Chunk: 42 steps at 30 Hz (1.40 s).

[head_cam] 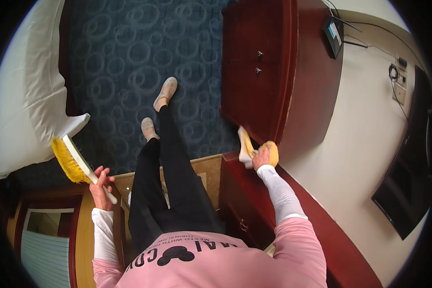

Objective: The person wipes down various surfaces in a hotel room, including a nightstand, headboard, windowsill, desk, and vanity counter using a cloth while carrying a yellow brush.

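Observation:
My left hand (102, 185) grips the white handle of a brush (80, 158) with a yellow cloth or yellow fibres along its head; its far end is beside the white bedding. A bunched yellow cloth (272, 152) and a white cloth (243, 147) are in my right hand (261, 158), over the end of a low dark red cabinet (234, 163), close to the corner of the taller red wooden cabinet (256, 86). The white cloth hangs out past my fingers and is slightly blurred.
A bed with white bedding (28, 90) stands at the left, on blue carpet (129, 54) with a ring pattern. A black router (332, 36) with antennas sits on the taller cabinet. At the right, a television (406, 158), sockets (400, 84) and loose cables are on the wall.

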Available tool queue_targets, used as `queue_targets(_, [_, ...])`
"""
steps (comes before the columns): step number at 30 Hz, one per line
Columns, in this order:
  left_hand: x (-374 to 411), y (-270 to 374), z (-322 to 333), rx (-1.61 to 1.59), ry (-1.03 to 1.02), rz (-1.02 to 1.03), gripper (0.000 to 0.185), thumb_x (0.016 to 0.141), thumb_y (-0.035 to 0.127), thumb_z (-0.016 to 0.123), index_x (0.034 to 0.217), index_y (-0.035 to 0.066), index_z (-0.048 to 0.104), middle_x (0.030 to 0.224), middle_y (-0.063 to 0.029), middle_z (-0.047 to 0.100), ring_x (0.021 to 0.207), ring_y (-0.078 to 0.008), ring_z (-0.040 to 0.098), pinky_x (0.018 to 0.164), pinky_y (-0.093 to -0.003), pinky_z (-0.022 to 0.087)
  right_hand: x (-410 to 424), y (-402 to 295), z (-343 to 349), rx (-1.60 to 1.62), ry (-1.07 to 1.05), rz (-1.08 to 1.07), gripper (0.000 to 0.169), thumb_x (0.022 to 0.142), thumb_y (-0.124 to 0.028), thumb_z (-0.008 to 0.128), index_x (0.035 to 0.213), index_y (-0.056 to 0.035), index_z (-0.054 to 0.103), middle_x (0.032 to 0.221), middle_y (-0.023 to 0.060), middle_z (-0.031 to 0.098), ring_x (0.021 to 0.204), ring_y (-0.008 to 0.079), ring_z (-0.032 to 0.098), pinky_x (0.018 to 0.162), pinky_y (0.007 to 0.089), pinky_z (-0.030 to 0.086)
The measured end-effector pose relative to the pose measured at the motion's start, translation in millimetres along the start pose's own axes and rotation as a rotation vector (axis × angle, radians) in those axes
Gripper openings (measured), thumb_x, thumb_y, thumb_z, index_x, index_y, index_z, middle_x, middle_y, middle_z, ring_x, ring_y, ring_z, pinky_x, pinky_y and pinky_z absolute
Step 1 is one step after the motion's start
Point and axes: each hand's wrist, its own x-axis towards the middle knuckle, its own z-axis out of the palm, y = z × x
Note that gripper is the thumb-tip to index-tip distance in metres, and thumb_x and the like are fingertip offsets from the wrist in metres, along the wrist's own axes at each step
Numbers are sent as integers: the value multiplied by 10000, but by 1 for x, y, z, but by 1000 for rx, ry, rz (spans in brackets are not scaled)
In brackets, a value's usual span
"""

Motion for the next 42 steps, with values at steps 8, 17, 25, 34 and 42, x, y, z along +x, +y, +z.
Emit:
queue_targets(8, [-20,18,8,127,-184,-50,395,881,228,630,1214,58,504,1024,-56,647,705,-107,626,465,-188,371,-172,-38,-40,817,572,217,201,715,-189,588,883,-134,683,969,18,622,932,278,497,750,457,364])
queue_targets(17, [-62,43,22,471,-398,145,381,886,207,597,1218,42,509,1037,-71,642,700,-115,620,465,-203,364,-357,36,46,816,358,795,173,682,-187,587,793,-84,669,783,122,646,784,273,603,696,383,497])
queue_targets(25, [-99,51,40,518,-357,210,380,881,217,611,1205,40,521,1028,-69,647,697,-116,621,474,-208,363,-389,82,282,727,-73,1047,404,796,-345,579,1181,-233,629,1281,50,548,1185,322,430,939,464,335])
queue_targets(34, [-218,27,102,656,-366,115,387,855,172,625,1186,1,517,1020,-107,637,692,-138,626,464,-219,377,-215,1,247,1004,-343,596,437,791,-308,595,1190,-131,626,1295,88,527,1244,367,376,976,547,277])
queue_targets(42, [-265,54,130,853,-730,284,371,842,192,636,1149,3,548,1004,-103,646,685,-141,630,442,-210,367,-262,-130,114,1394,-43,494,258,817,-246,533,968,-125,705,1039,90,657,1027,294,575,807,494,444])
